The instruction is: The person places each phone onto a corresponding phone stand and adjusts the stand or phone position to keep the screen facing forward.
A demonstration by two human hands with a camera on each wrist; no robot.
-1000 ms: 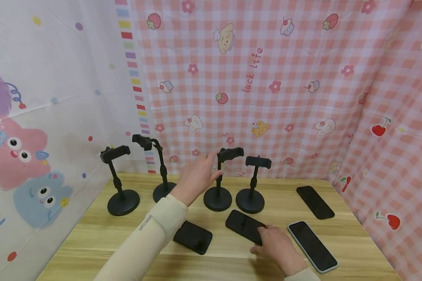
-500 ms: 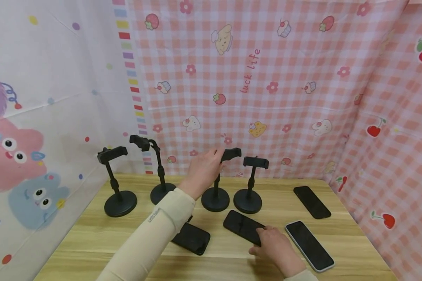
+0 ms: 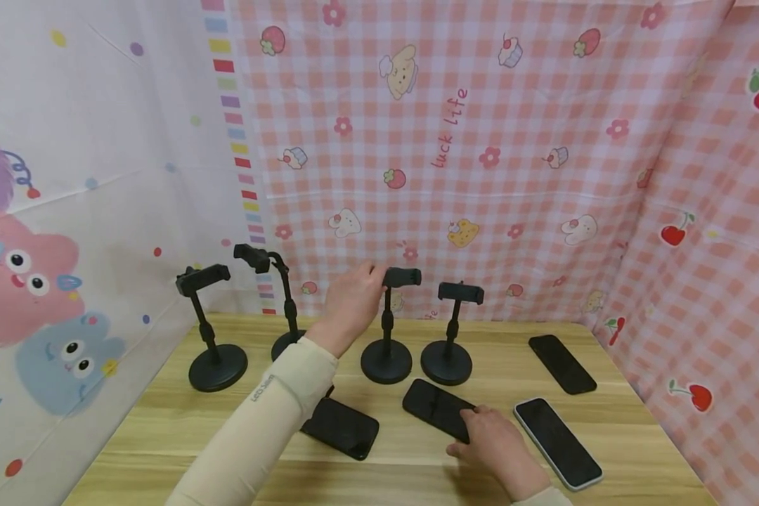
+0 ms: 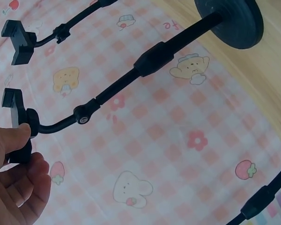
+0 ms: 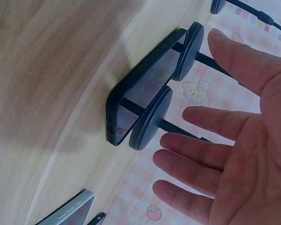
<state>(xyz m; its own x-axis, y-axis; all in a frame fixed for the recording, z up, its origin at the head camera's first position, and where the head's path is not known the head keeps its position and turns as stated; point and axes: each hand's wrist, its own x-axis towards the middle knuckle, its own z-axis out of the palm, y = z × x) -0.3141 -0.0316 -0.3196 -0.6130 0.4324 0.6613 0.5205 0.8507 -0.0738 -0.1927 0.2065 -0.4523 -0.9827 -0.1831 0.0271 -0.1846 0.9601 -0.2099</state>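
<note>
My left hand pinches the left end of the black clamp at the top of a black phone stand. In the left wrist view the thumb lies on the clamp, with the fingers curled below it. My right hand hovers by the right end of a black smartphone lying on the table. The right wrist view shows that hand with fingers spread and holding nothing, apart from the phone. Part of another black smartphone is hidden under my left forearm.
Two more stands rise at the left, and one stands just right of the held one. A white-edged phone and a black phone lie at the right of the wooden table. Patterned cloth hangs behind.
My left hand has taken hold of the clamp and turned it, so it now sits more level and further left. My right hand has stayed over the phone's end.
</note>
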